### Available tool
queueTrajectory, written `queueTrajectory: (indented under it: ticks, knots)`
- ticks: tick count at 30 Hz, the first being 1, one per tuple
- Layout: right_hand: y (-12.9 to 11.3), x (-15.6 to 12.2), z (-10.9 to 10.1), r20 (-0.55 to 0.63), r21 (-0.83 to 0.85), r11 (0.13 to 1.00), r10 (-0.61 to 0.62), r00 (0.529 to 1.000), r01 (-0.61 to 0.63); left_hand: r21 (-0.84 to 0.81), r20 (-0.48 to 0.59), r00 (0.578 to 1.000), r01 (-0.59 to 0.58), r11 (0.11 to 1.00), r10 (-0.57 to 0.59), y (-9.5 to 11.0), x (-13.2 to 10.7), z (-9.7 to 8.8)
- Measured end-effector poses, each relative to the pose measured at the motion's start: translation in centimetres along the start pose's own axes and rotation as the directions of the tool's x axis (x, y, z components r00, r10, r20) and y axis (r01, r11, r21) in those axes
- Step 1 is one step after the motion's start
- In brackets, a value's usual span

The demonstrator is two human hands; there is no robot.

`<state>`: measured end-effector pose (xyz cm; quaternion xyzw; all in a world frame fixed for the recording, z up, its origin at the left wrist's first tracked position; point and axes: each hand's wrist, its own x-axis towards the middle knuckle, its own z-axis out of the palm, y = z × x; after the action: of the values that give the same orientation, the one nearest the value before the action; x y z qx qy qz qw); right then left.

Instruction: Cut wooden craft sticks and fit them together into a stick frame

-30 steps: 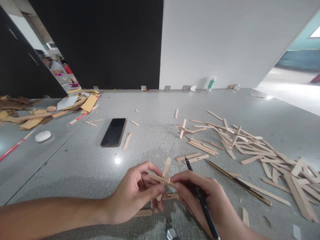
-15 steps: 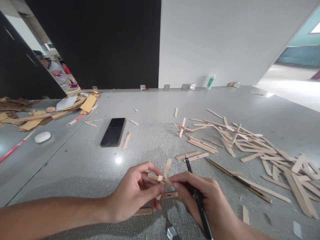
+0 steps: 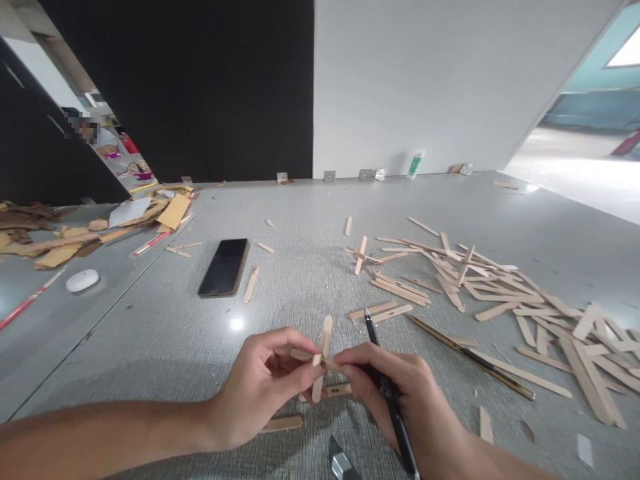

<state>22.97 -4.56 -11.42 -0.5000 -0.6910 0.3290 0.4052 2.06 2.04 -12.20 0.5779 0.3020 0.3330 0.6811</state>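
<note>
The left hand (image 3: 273,380) pinches a small cross of wooden sticks (image 3: 327,333) between thumb and fingers. The right hand (image 3: 407,390) grips one of its arms between thumb and forefinger, with a black pen (image 3: 394,403) tucked across the same hand. The cross sits at the fingertips, between the two hands, partly covered by them.

Just beneath lies a slotted stick (image 3: 339,390), and on the near side a knife (image 3: 343,463) with its blade pointing away from the person. A loose stick (image 3: 284,424) lies by the left wrist. To the right of the right hand, a gold-and-black pen (image 3: 470,357) lies in front of the sprawling heap of sticks (image 3: 505,293). Farther off stands another stick cross (image 3: 361,255); to the left rest a phone (image 3: 224,267) and a white case (image 3: 83,281).

Compared with half a second ago, the hands hold nearly the same place, but the cross is turned: a lower blade, mostly hidden then, now shows plainly beside the left fingertips.
</note>
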Motion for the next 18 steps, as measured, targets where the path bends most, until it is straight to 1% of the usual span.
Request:
queueTrajectory:
  ticks: [9, 14, 18]
  knots:
    - [-0.01, 0.31, 0.06, 0.032, 0.015, 1.000, 0.012, 0.999, -0.012, 0.019, -0.024, 1.000, 0.020, 1.000, -0.019, -0.16, -0.03, -0.24]
    - [0.12, 0.40, 0.12, 0.032, 0.015, 1.000, -0.023, 0.999, 0.023, -0.019, 0.005, 0.999, 0.047, 0.999, -0.047, -0.08, -0.02, -0.24]
    - [0.15, 0.31, 0.09, 0.034, 0.027, 1.000, -0.009, 0.999, 0.008, -0.023, 0.018, 0.998, 0.063, 0.998, -0.063, -0.05, 0.26, -0.25]
